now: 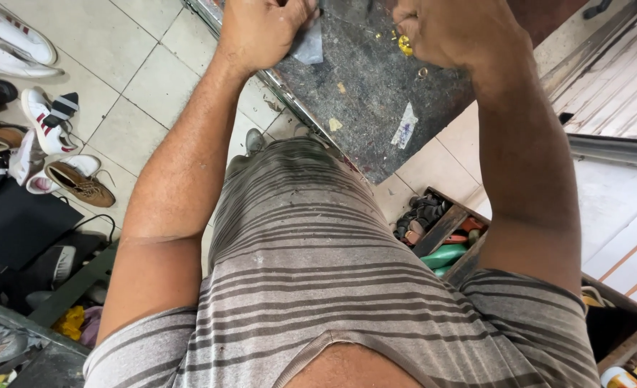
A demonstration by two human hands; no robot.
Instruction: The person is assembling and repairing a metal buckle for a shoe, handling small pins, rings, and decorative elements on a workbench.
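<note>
Grey sheet [308, 44] pinched in closed left hand [261, 30] over dark bench [365, 93]; right hand [451, 30] fisted, contents indiscernible; hands apart.

A shoe-repair workshop: worn white sneakers [42, 122] and a brown suede boot [81, 185] crowd the tiled floor [117, 43], beside a scuffed dark worktop [376, 100] and a wooden box of scraps [440, 230].

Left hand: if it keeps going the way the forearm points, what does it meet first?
The left hand points up-frame along the dark work surface. It already touches a grey sheet piece. Past that the picture ends, so the way beyond cannot be told.
</note>
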